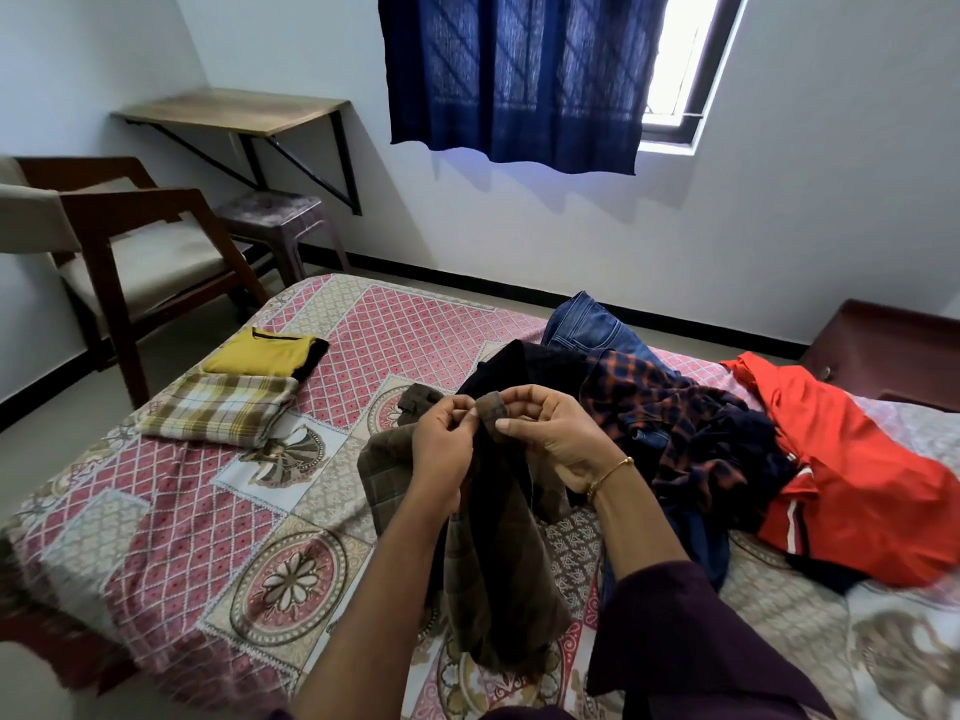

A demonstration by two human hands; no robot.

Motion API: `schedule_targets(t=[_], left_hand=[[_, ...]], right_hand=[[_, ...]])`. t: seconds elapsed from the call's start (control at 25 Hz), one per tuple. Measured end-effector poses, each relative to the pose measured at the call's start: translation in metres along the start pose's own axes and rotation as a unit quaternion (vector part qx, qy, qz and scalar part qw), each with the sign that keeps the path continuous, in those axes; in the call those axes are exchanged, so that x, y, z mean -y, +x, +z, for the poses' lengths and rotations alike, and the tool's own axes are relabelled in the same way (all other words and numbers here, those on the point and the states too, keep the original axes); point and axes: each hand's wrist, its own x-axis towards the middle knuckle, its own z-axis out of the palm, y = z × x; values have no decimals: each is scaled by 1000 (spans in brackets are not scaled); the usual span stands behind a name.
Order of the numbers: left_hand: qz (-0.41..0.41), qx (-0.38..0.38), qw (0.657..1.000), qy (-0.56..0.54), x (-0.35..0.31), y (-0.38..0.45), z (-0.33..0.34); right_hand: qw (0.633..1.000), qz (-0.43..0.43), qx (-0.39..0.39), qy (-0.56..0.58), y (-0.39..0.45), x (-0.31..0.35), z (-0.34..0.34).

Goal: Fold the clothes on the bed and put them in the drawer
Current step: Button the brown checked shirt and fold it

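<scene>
Head view: left hand (441, 449) and right hand (545, 433) both pinch top edge of brown checked garment (498, 579), fingers curled round cloth, rest hanging down toward bed (171, 511). Folding of this piece apparently just starting. Done so far: 2 folded items well left of hands, yellow top (260, 351) and plaid cloth (218, 407). Left to fold: heap just right of hands with jeans (587, 324), orange-navy check shirt (691, 423), red garment (852, 485). Drawer not identifiable; nothing stowed yet, by my judgement.
</scene>
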Motion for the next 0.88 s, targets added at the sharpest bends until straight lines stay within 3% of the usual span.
schedule_targets(t=[0.08,0.32,0.52,0.64,0.72,0.8,0.88], left_hand=[[-19,-30,999,-27,-1,3,2],[-23,-28,998,-54,-3,3,4],[1,-45,994,-101,-9,-2,-2],[-49,21,988,-146,-15,-11,5],[-59,56,983,-165,-13,-11,8],[-36,35,987,-154,-9,-10,9],[-10,-24,992,-122,-6,-11,12]], right_hand=[[1000,13,9,-16,-2,1,0],[997,65,47,-3,-6,9,-2],[992,33,-85,86,2,18,3],[985,-7,-159,-63,8,17,9],[938,-67,-201,-273,11,14,13],[880,-108,-204,-416,12,12,16],[865,-120,-189,-449,14,9,16]])
